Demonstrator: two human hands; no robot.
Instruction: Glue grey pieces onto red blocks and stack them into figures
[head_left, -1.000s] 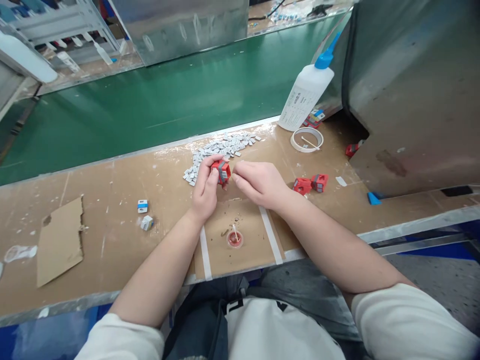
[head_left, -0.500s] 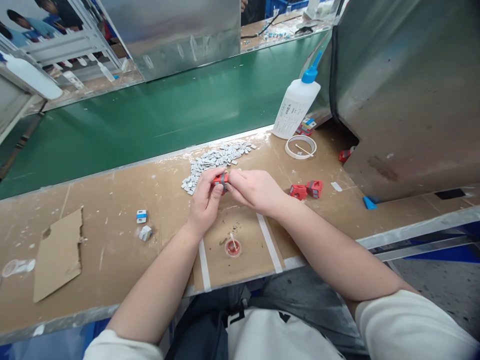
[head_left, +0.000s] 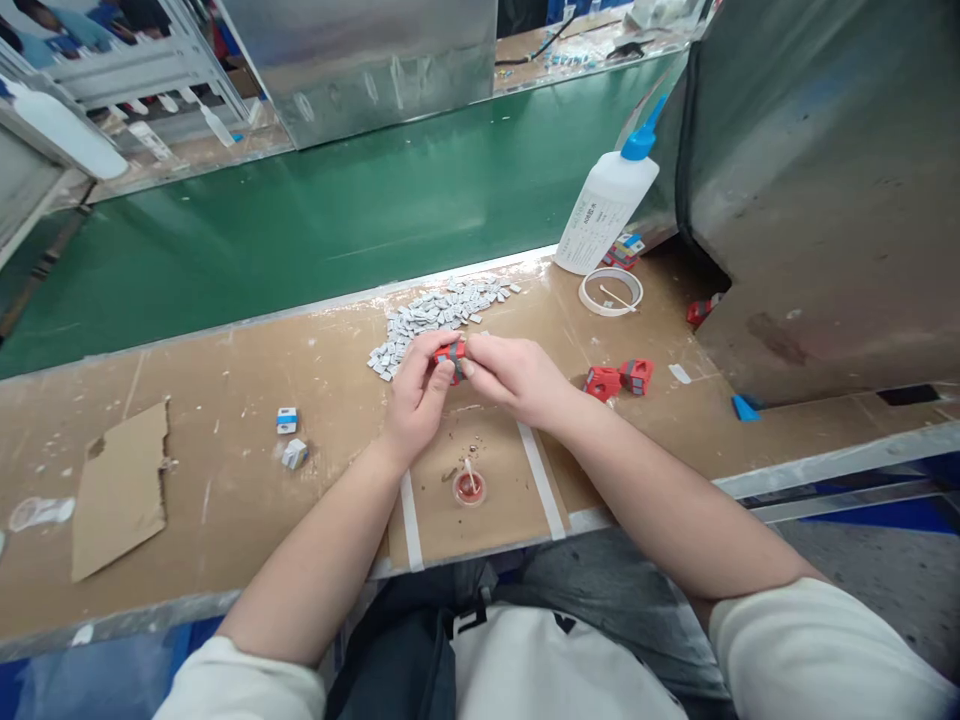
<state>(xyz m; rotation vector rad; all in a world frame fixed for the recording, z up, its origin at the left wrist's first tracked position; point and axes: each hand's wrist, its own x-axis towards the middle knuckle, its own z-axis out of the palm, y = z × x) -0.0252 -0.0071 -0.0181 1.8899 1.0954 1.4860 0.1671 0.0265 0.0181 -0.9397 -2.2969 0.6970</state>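
A small red block with a grey band (head_left: 452,353) is gripped between the thumb and fingers of my left hand (head_left: 417,392). From the other side my right hand (head_left: 517,377) presses its closed fingertips to the block; whether they pinch a small piece there is hidden. Just beyond my hands spreads a pile of small grey tiles (head_left: 427,315). Nearer to me stands a little round cup of red liquid (head_left: 469,487) with a white stick in it. Two more red blocks (head_left: 619,379) lie right of my right hand.
A white bottle with a blue nozzle (head_left: 607,210) stands back right by a roll of tape (head_left: 610,292). Two white-and-blue blocks (head_left: 287,421) and torn cardboard (head_left: 124,490) lie left. A green belt (head_left: 337,220) runs behind; a metal panel (head_left: 832,220) borders the right.
The camera view has shifted slightly. My hands stay together at the red block, which appears turned a little, with my right fingertips still against it.
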